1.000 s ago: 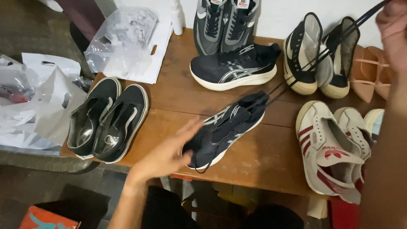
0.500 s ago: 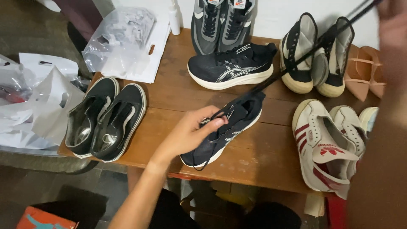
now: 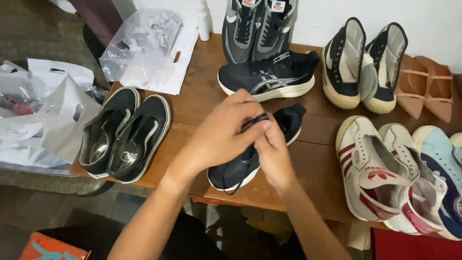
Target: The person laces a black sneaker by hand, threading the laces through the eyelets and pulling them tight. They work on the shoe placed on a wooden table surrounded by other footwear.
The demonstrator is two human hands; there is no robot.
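Note:
A black running shoe with a white sole [image 3: 240,168] lies on the wooden table [image 3: 317,168] in front of me, toe toward me. Both my hands meet over its middle. My left hand [image 3: 219,137] pinches the black shoelace [image 3: 255,120] above the shoe's tongue. My right hand [image 3: 273,154] grips the same lace right beside it, fingers closed. Much of the shoe's upper is hidden under my hands. Its matching black shoe [image 3: 269,77] stands just behind, side on.
A pair of black slip-on sneakers [image 3: 125,132] sits at the left. Grey trainers [image 3: 257,26], black high-tops [image 3: 363,67], tan flats [image 3: 428,86] and white-and-red sneakers [image 3: 380,173] ring the table. Plastic bags [image 3: 144,48] lie at the left; an orange box [image 3: 50,248] is below.
My right hand has come down from the upper right, where it held the lace stretched taut, to meet my left hand over the shoe. My left hand rose from the shoe's side onto the lace.

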